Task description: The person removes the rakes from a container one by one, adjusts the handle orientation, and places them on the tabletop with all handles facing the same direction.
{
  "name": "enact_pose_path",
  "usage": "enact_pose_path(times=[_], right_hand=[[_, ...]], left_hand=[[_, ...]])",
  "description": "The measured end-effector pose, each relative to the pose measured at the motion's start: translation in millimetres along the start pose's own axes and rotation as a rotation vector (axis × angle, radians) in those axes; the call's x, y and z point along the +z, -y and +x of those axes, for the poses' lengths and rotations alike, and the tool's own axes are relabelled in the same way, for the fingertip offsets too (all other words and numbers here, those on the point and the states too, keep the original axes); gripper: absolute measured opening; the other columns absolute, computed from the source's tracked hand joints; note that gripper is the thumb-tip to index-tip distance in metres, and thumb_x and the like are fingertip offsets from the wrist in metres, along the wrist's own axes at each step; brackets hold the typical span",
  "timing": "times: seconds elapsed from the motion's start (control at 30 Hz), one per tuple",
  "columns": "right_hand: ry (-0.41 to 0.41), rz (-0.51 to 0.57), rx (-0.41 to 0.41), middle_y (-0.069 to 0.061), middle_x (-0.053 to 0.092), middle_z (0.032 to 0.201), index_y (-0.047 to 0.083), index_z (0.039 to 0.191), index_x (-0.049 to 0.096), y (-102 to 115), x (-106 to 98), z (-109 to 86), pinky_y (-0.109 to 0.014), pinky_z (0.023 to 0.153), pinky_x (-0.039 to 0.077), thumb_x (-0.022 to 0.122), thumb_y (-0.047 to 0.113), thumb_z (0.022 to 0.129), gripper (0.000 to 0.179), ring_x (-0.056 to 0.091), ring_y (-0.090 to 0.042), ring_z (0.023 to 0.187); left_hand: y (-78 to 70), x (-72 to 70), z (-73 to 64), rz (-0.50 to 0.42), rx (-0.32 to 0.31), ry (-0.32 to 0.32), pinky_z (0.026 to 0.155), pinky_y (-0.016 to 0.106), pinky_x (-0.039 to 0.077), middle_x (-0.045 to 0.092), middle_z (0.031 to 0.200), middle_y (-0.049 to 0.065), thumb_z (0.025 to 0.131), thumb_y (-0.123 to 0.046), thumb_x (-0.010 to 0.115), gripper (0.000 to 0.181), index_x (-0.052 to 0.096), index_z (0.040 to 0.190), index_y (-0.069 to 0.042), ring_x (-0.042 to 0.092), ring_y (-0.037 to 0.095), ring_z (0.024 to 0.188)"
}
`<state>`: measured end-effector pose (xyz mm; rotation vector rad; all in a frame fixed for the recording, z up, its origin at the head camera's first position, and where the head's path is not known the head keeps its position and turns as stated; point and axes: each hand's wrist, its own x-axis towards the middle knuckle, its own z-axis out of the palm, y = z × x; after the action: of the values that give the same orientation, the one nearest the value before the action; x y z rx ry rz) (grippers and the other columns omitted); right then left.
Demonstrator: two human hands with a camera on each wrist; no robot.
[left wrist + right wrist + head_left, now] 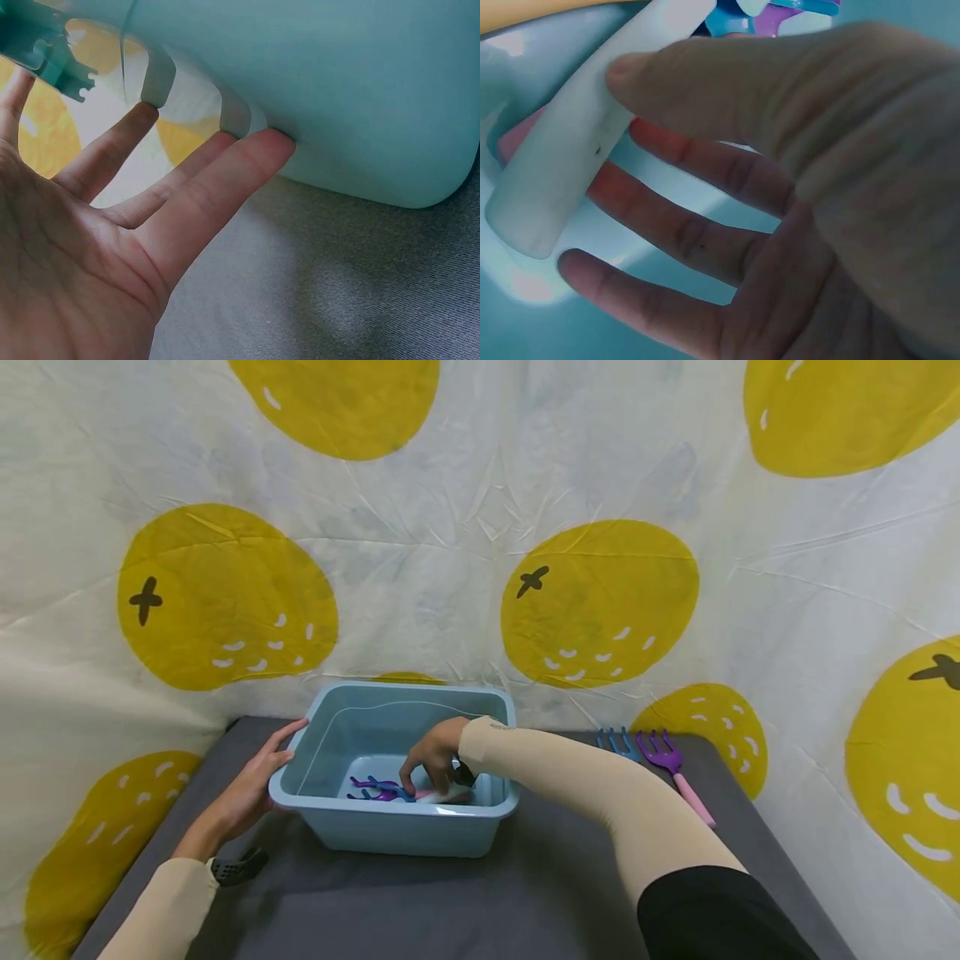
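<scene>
A light blue plastic basin (405,832) stands on the grey tabletop. My left hand (251,783) touches its left side, and in the left wrist view the straight fingertips (277,146) meet the basin wall and rim ribs. My right hand (437,753) reaches down inside the basin. Between its thumb and fingers it pinches the white handle (570,165) of a small hand rake with a blue head. Purple and blue rake heads (378,787) lie together at the basin's bottom. A pink handle (521,137) shows partly behind the white one.
Right of the basin, a purple hand rake (663,756) with a pink handle and a blue hand rake (618,743) lie on the grey tabletop (450,910). My right forearm hides part of the blue one. A fruit-patterned cloth (420,593) hangs behind the table.
</scene>
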<state>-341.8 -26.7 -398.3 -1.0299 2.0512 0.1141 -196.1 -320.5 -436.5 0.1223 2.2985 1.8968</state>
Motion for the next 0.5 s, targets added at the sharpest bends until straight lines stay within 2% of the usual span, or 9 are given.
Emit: enact_pose_path(times=[0.13, 0.27, 0.5], right_hand=[[0.012, 0.025, -0.030, 0.000, 0.068, 0.094, 0.040, 0.117, 0.065, -2.4, 4.2, 0.9, -0.035, 0.060, 0.048, 0.084, 0.010, 0.085, 0.049, 0.062, -0.025, 0.090], [-0.027, 0.041, -0.057, -0.002, 0.066, 0.089, 0.037, 0.116, 0.066, -1.5, 8.7, -4.3, -0.033, 0.057, 0.046, 0.087, 0.012, 0.082, 0.048, 0.060, -0.023, 0.085], [-0.089, 0.072, -0.007, -0.001, 0.066, 0.087, 0.037, 0.112, 0.069, 4.4, 14.2, -11.1, -0.032, 0.055, 0.047, 0.084, 0.001, 0.081, 0.050, 0.061, -0.025, 0.083]], left_hand=[[0.5, 0.4, 0.1, 0.000, 0.002, -0.001, 0.083, 0.064, 0.055, 0.006, 0.166, 0.019, 0.110, -0.043, 0.039, 0.059, 0.015, 0.164, -0.035, 0.037, 0.058, 0.129], [-1.0, -0.1, -1.2, -0.001, 0.008, 0.003, 0.082, 0.063, 0.055, 0.006, 0.166, 0.019, 0.111, -0.042, 0.039, 0.059, 0.015, 0.164, -0.035, 0.039, 0.057, 0.128], [-0.9, -0.5, -2.9, -0.003, 0.009, 0.010, 0.082, 0.061, 0.056, 0.008, 0.165, 0.020, 0.111, -0.041, 0.038, 0.059, 0.014, 0.164, -0.034, 0.043, 0.053, 0.125]])
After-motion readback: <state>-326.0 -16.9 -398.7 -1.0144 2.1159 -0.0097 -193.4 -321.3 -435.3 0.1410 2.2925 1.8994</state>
